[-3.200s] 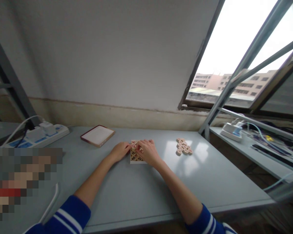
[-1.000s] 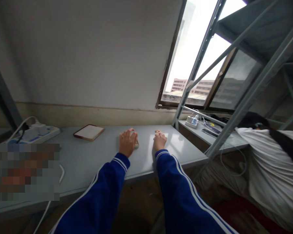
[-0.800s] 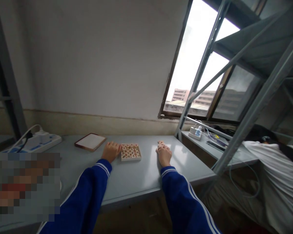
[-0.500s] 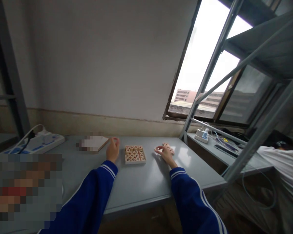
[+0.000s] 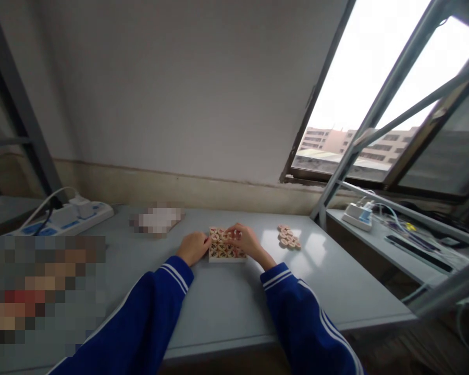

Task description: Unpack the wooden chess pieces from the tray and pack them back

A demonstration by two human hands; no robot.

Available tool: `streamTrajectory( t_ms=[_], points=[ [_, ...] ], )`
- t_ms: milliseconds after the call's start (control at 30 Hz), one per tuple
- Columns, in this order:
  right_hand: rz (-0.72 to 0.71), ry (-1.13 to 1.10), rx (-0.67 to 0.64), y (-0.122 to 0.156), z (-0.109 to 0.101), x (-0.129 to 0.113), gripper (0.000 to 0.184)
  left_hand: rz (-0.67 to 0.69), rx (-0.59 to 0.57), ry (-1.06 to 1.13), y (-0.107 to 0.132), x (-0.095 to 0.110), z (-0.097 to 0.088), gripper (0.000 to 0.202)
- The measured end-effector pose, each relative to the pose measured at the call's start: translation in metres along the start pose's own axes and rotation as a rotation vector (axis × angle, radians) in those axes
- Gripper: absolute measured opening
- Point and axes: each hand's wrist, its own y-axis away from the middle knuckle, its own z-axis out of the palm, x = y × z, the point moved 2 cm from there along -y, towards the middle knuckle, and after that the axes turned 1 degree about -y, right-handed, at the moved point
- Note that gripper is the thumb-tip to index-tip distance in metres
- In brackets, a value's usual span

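Note:
A shallow pale box [image 5: 227,259] on the grey table holds rows of round, wooden Chinese chess pieces [image 5: 222,251] with characters on top. My left hand [image 5: 194,247] is at the box's left side, its fingers curled against the edge. Over the box's back right part is my right hand [image 5: 247,240], thumb and fingers bent around a chess piece that they largely cover. To the right, several loose Chinese chess pieces [image 5: 289,237] lie in a cluster on the table.
A white power strip [image 5: 97,212] with plugs lies at the back left. Blurred-out items cover the left side and a spot near the wall. The metal bed-frame post [image 5: 338,179] rises at the table's right, with another desk [image 5: 391,245] beyond it.
My right hand has moved left from the loose pieces to above the box. My left hand has come down to the box's left edge. The view has turned slightly left.

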Motion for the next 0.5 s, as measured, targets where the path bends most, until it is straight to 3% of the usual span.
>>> streamTrajectory(
  t_ms=[167, 300, 500],
  points=[
    [0.102, -0.007, 0.056, 0.004, 0.0, 0.015, 0.025, 0.067, -0.07, 0.146, -0.006, -0.01, -0.002, 0.056],
    [0.057, 0.074, 0.02, 0.004, 0.005, 0.01, 0.028, 0.117, -0.114, 0.21, -0.008, -0.013, -0.001, 0.046],
    [0.021, 0.24, -0.03, 0.005, 0.016, 0.0, 0.031, 0.125, -0.303, 0.405, -0.009, -0.012, 0.001, 0.043]
  ],
)
